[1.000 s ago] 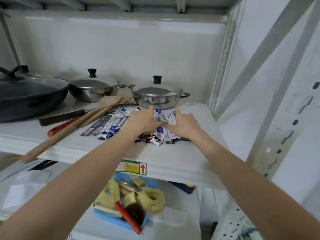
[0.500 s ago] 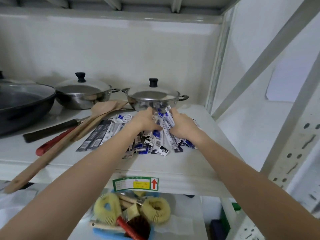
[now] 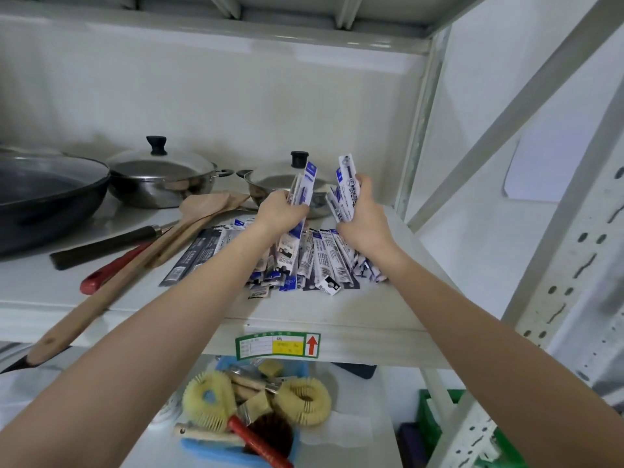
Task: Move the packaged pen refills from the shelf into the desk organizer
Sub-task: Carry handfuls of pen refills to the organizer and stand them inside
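Two fistfuls of refill packets (image 3: pixel 305 187) clenched, left hand (image 3: pixel 282 211) and right hand (image 3: pixel 359 214); I judge them light, slick, floppy, so grip mid-length above the shelf (image 3: pixel 337 309) front edge.

Brightness: even, soft daylight-like light, whitish throughout.
Source: seems to come from the right, where the wall (image 3: pixel 479 136) is palest.
Shadows: faint under the pans (image 3: pixel 50 197); deeper beneath the shelf (image 3: pixel 337 309) edge.
Glare: dull sheen on the steel lids (image 3: pixel 158 167).
Blur: slight softness on both hands and packets (image 3: pixel 324 258); print unreadable.
Distortion: wide-angle bending of the rack posts (image 3: pixel 574 251) and forearms at the edges.
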